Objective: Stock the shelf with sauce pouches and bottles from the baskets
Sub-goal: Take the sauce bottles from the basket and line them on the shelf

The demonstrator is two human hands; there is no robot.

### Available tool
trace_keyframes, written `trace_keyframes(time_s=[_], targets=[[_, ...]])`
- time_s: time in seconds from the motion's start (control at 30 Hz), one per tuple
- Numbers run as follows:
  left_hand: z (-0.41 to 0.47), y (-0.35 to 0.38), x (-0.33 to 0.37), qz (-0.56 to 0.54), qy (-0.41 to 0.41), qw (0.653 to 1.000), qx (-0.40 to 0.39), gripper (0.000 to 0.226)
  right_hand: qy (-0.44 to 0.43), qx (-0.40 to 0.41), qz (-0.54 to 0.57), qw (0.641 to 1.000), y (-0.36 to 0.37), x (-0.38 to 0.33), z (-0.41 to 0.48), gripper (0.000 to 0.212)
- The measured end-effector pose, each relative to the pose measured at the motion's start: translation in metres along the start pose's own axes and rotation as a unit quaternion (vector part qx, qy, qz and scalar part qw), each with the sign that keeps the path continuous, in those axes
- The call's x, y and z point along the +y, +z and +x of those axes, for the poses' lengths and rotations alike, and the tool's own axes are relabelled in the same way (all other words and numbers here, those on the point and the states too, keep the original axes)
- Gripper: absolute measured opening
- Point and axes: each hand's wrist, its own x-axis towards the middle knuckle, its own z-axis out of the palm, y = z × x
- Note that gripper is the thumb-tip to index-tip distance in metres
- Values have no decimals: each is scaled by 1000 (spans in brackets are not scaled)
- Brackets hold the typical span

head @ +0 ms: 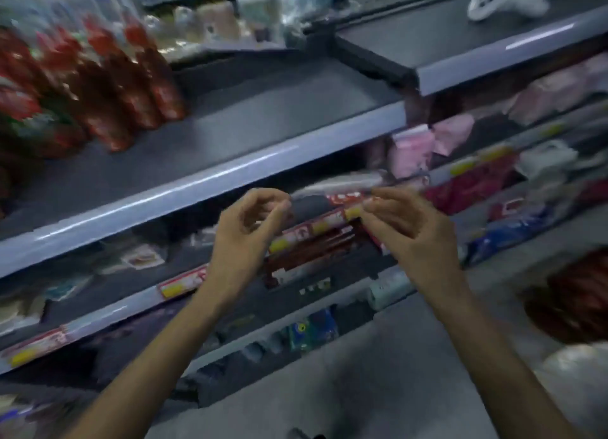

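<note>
while hands (245,228) (408,228) hover below, bottles (131,76) stand upper-left.

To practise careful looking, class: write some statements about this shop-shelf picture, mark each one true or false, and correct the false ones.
1. Red bottles stand at the left end of a shelf. True.
2. That shelf is packed full to the right of them. False: it is bare there.
3. The left hand grips a bottle. False: its fingers curl loosely round nothing.
4. The right hand is raised beside it, in front of the lower shelves. True.
</note>
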Motion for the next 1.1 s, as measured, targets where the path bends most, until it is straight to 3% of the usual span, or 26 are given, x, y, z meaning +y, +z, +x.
trace_keyframes(time_s=[0.1,0.17,0.3,0.4,0.5,0.63,0.83,1.0,1.1], targets=[[-31,84,-41,2,-68,989,-128,13,130,84,-37,987,-70,81,-60,31],[-53,139,-81,16,-113,970,-215,7,237,131,-66,960,-110,142,-107,31],[-99,230,-161,73,-188,904,-377,10,453,185,-109,866,-171,237,-216,37],[-128,281,-195,117,-261,849,-444,14,573,183,-128,789,-203,280,-287,44],[-145,317,-232,178,-338,789,-481,3,656,174,-150,719,-228,311,-333,48],[-148,346,-282,286,-403,711,-501,21,686,160,-151,694,-272,332,-331,48],[-103,407,-296,351,-433,646,-522,19,639,203,-152,726,-377,359,-242,41],[-50,507,-292,361,-419,642,-531,14,620,254,-128,732,-468,362,-185,30],[-21,592,-281,326,-405,662,-540,8,624,318,-102,706,-513,363,-191,24]])
